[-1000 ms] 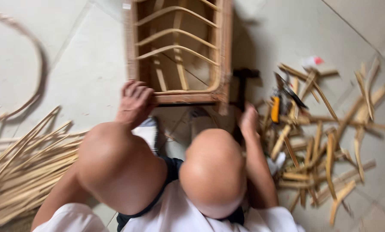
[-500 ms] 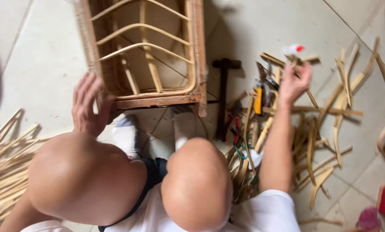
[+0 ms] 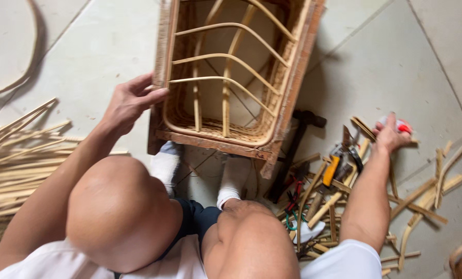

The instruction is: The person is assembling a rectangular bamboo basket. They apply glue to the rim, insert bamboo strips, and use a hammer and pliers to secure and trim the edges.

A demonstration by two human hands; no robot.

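A rattan frame (image 3: 285,98) with curved cane ribs and a woven base stands on the tiled floor in front of my knees. My left hand (image 3: 130,101) grips its left wooden edge, fingers over the rim. My right hand (image 3: 391,135) is stretched out to the right and closes on a small white and red object (image 3: 400,125) lying among cane offcuts. My bare knees and white-socked feet fill the lower middle of the view.
A dark hammer (image 3: 298,150) lies just right of the frame. Pliers with orange handles (image 3: 337,163) and other small tools sit among scattered cane offcuts (image 3: 427,196). A bundle of long cane strips (image 3: 19,155) lies at the left. A bent cane hoop (image 3: 32,51) is at top left.
My right hand has reached out to the right, from beside the frame to the small white and red object. My left hand has shifted up onto the frame's left edge.
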